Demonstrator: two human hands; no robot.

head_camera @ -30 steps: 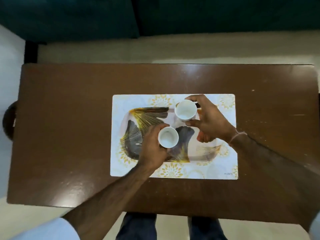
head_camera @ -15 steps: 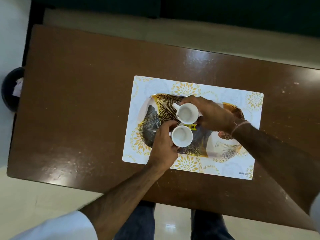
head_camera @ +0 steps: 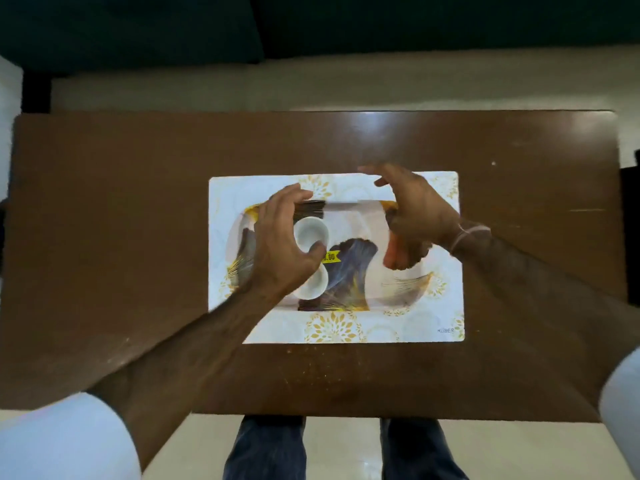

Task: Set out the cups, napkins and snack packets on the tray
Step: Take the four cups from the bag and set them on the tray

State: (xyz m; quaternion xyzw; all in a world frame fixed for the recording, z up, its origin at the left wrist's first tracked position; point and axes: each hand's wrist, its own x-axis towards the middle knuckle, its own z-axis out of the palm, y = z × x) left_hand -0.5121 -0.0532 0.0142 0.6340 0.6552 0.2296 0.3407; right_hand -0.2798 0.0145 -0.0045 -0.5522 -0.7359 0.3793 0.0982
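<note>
Fingers of the left hand spread loosely above two white cups on the tray; the right hand hovers open, empty.
Beneath those fingers the cups touch; likely light, rigid, smooth, breakable, best pinched at the rim.

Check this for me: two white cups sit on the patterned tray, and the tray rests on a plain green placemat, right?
Not quite. The head view shows both white cups on the patterned tray, but the placemat is white with gold floral motifs, not plain green.

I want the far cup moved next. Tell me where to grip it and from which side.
Pinch the far cup across its open rim from above: it stands upright on the tray, mouth up. The near cup sits close beside it and the left hand covers its left side, so come from the far-right.
</note>
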